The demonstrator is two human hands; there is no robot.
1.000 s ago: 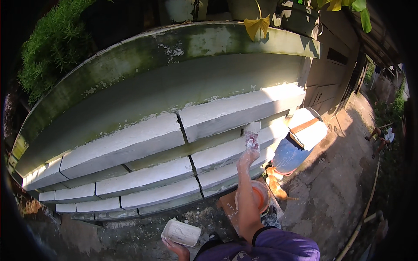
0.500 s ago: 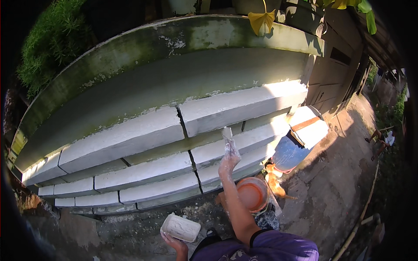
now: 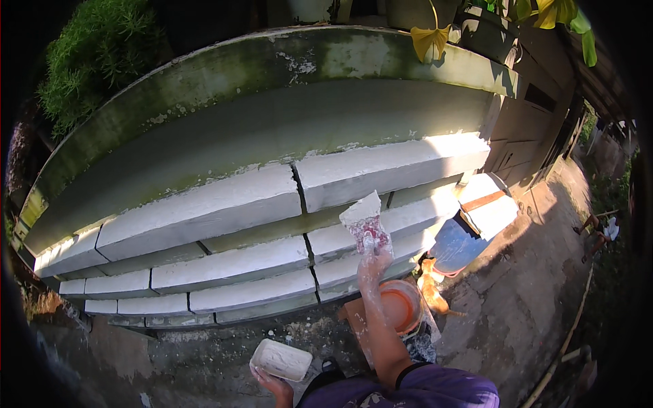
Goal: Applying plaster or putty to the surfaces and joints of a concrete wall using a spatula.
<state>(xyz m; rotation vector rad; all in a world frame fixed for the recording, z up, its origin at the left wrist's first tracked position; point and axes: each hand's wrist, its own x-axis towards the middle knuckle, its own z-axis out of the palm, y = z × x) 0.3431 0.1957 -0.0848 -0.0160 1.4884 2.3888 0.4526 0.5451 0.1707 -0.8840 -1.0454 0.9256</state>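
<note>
My right hand (image 3: 375, 254), smeared with white, is closed around a putty knife (image 3: 362, 212). Its broad blade is coated with white paste and points up, in front of the gap between the upper and middle white blocks; whether it touches the wall I cannot tell. Low in the view, my left hand (image 3: 273, 385) grips the side of a shallow rectangular tub (image 3: 296, 371) with white paste inside. Before me, a wall carries stepped rows of white-coated blocks (image 3: 231, 265), split by dark vertical grooves. Above them runs a mossy green ledge (image 3: 224, 85).
An orange bucket (image 3: 412, 299) stands beside my right forearm. Close to it are an orange-and-white cat (image 3: 431, 289) and a blue drum (image 3: 452, 248) with a white board (image 3: 491, 212) on top. Potted plants line the ledge; a yellow leaf (image 3: 430, 42) hangs over it.
My right hand has turned the putty knife, so its wide blade face now shows. The tub in my left hand has barely moved. The whole view has shifted slightly.
</note>
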